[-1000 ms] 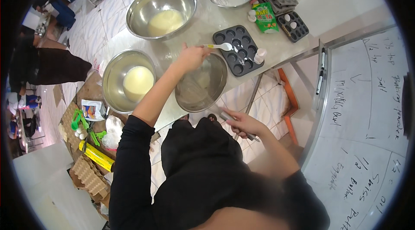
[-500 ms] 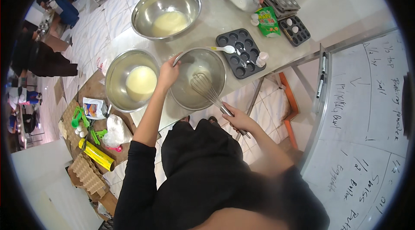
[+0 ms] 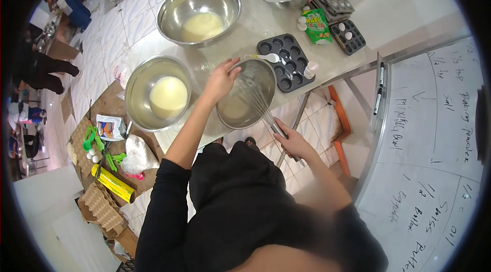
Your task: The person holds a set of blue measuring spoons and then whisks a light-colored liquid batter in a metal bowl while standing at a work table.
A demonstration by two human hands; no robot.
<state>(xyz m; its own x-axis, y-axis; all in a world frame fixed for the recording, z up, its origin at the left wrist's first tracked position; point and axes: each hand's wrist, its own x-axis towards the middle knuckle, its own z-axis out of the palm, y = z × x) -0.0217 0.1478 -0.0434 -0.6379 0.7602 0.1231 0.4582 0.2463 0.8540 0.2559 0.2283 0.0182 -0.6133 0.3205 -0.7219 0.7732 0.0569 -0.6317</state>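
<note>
My left hand (image 3: 221, 80) grips the rim of a steel mixing bowl (image 3: 236, 114), which tilts at the table's near edge. Wrapped round the handle of a wire whisk (image 3: 265, 113) is my right hand (image 3: 290, 140). The whisk's wires reach into the bowl and are blurred; a thin pale layer of liquid or froth lies inside. Left of it stands a steel bowl (image 3: 134, 99) holding pale yellow batter (image 3: 169, 97). Behind, a larger steel bowl (image 3: 171, 14) holds more pale batter (image 3: 203, 27).
A dark muffin tin (image 3: 279, 46) carries a white spoon (image 3: 269, 58) and eggshells (image 3: 310, 70). Beyond are a green pouch (image 3: 317, 26) and another muffin tin (image 3: 354, 42). Across the table, a person whisks in a bowl (image 3: 286, 2). A whiteboard (image 3: 414, 118) stands at right.
My left hand and the bowl have shifted right, and the bowl is tipped more. The whisk has moved right with my right hand. The co-worker's bowl has turned more level.
</note>
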